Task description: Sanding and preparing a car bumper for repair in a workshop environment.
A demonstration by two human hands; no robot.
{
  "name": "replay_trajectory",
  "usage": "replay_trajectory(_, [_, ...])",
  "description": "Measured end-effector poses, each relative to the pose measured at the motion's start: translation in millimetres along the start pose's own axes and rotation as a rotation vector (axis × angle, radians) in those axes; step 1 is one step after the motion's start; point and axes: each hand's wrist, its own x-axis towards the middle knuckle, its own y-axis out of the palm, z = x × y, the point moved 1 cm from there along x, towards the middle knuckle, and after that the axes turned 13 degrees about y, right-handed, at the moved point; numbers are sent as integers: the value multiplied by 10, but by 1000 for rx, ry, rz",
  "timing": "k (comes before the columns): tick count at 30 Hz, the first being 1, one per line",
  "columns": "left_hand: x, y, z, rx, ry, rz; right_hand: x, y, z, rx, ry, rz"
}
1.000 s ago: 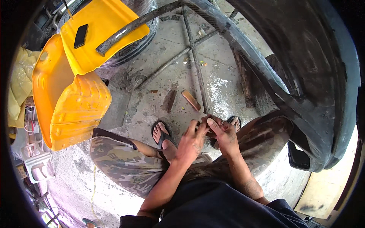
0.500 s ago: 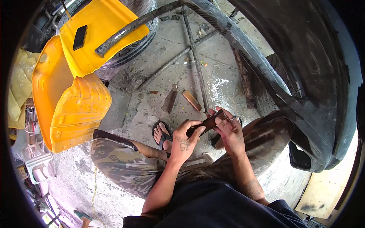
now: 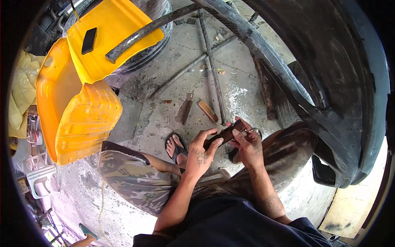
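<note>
Between my two hands, above my feet, is a dark brown flat rectangular block (image 3: 224,135). My left hand (image 3: 199,154) pinches its left end between thumb and fingers. On its other end, the thumb of my right hand (image 3: 249,149) presses from above while the fingers curl round behind. Its underside is hidden. On the floor just beyond lie a brown wooden-looking piece (image 3: 207,111) and a darker strip (image 3: 187,111).
A large black car bumper (image 3: 341,61) rises at the right, on a frame of dark bars (image 3: 212,70). At the left stands a cut yellow plastic container (image 3: 88,123); a black phone (image 3: 89,40) lies on a yellow sheet (image 3: 111,24). A person's foot (image 3: 88,232) shows at lower left.
My right fingers have shifted slightly on the block, which both hands still hold. The other person's foot at lower left has moved up and left, showing more leg.
</note>
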Motion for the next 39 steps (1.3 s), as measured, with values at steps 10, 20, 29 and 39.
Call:
replay_trajectory(10, [-12, 49, 1, -21, 38, -1, 39, -42, -18, -20, 38, -46])
replay_trajectory(20, [11, 17, 40, 182, 246, 22, 10, -35, 37, -106, 21, -46])
replay_trajectory(29, [-53, 60, 27, -5, 102, -10, -28, 32, -3, -78, 14, 1])
replay_trajectory(39, [-33, 34, -159, 47, 178, -30, -16, -5, 63, -95, -26, 60])
